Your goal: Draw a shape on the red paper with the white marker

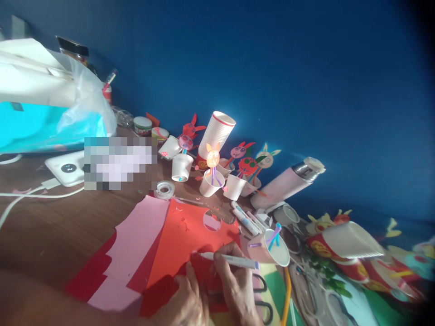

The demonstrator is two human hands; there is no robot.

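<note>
Paper [190,244], thin and floppy, lies pinned under the flat left hand [185,303] while the right hand [234,276] pinches a light marker [227,259] mid-barrel.

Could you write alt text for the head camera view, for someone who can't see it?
A person's right hand holds a white marker with its tip on red paper, while the left hand presses the sheet on a wooden table. Behind stand paper cups with animal faces on sticks, a stack of cups, a tape roll and a blue wall.
</note>
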